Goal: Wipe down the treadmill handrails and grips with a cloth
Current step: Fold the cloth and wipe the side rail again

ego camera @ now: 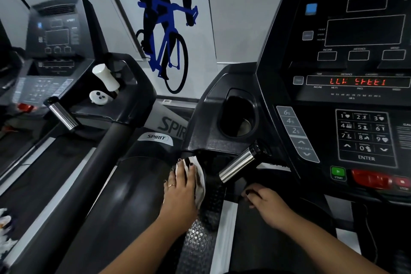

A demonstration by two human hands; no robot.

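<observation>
A gym wall with a blue cyclist decal (164, 35) is seen behind the treadmill console (355, 82). A white cloth (200, 181) is pressed onto the black handrail (213, 196) by the left hand (180, 189), its fingers laid nearly straight and spread. A chrome grip (239, 165) is set just right of those fingers. The right hand (269, 207) is curled below it; whether anything is held cannot be told.
</observation>
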